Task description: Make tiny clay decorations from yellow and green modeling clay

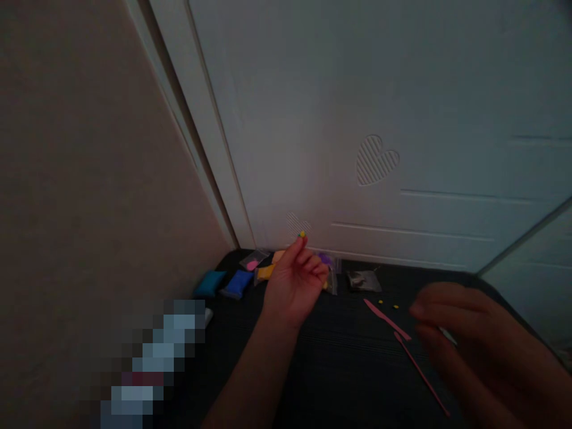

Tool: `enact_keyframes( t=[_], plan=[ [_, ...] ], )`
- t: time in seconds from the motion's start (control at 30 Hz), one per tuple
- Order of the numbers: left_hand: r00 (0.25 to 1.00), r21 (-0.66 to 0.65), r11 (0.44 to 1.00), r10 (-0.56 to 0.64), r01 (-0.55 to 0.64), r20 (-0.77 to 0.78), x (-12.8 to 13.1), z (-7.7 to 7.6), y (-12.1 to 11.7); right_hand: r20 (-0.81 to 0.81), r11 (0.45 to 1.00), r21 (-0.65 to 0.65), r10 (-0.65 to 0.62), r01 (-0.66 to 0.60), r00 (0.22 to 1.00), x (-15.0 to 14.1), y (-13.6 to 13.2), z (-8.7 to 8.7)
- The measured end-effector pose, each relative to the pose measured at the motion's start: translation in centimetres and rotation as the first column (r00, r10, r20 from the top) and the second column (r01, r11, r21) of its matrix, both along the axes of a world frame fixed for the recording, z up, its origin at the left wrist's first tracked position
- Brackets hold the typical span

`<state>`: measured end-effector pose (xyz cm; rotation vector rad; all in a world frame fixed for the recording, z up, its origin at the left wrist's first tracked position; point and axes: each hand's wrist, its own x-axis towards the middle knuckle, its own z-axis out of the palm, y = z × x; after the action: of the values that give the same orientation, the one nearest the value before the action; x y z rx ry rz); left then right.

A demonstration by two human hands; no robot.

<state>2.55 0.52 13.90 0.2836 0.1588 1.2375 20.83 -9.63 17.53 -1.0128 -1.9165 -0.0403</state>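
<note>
My left hand point(295, 283) is raised over the middle of the table, pinching a tiny yellow and green piece of modelling clay point(302, 234) between thumb and index finger. At the right my right hand point(473, 339) is close to the camera and slightly blurred. Its fingers are curled and drawn together towards the thumb; what they hold, if anything, I cannot make out. A small pale sliver point(447, 336) shows beside its fingers. Left of this hand lie two tiny yellow pieces point(395, 307), a pink clay knife point(386, 319) and a thin pink modelling stick point(422, 374).
Along the back of the dark table point(330, 369) lie packets: a teal packet point(210, 283), a blue packet point(238, 283), a yellow packet point(264, 272), a purple packet point(327, 260) and a dark packet point(364, 280). A white panel point(313, 119) with heart reliefs stands behind. A pixelated object point(152, 363) is at left.
</note>
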Motion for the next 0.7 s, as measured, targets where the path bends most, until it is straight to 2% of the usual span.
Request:
enact_keyframes(
  t=[0.17,0.27,0.37,0.43,0.5,0.57,0.6,0.63,0.67,0.7],
  plan=[
    [1.000,0.018,1.000,0.000,-0.001,0.021,-1.0,-0.1,0.5,0.076,0.989,0.039,0.143,-0.146,0.987,-1.9,-1.2,1.0],
    [0.999,0.020,1.000,-0.022,0.021,0.048,-1.8,-0.1,0.8,0.100,0.989,0.013,0.148,-0.150,0.984,-2.3,-1.6,0.2],
    [0.998,0.013,1.000,0.023,-0.024,0.061,-2.9,-0.1,1.1,0.134,0.994,-0.100,0.060,-0.047,0.989,-1.1,-1.9,-2.0],
    [0.996,0.017,0.997,0.077,-0.078,0.056,-3.9,0.0,1.4,0.158,0.970,-0.202,-0.104,0.136,0.982,0.9,-2.4,-4.1],
    [0.990,0.041,0.990,0.136,-0.137,0.031,-4.9,0.0,1.7,0.178,0.885,-0.286,-0.328,0.367,0.928,3.6,-3.5,-6.6],
    [0.984,0.058,0.983,0.177,-0.177,0.001,-6.0,0.1,2.0,0.152,0.761,-0.374,-0.513,0.530,0.845,6.2,-5.1,-9.3],
    [0.974,0.068,0.971,0.228,-0.227,0.000,-6.5,0.1,2.1,0.138,0.690,-0.412,-0.599,0.596,0.789,7.2,-6.1,-10.6],
    [0.986,0.038,0.987,0.159,-0.157,-0.045,-7.0,0.0,2.1,0.127,0.611,-0.443,-0.682,0.657,0.720,8.0,-7.0,-11.9],
    [0.985,0.036,0.987,0.159,-0.157,-0.066,-7.4,0.0,2.1,0.140,0.544,-0.484,-0.725,0.685,0.675,8.5,-7.8,-12.9],
    [0.981,0.048,0.984,0.176,-0.172,-0.078,-7.7,0.0,2.1,0.154,0.515,-0.513,-0.732,0.687,0.664,8.8,-8.5,-13.8]
  ],
)
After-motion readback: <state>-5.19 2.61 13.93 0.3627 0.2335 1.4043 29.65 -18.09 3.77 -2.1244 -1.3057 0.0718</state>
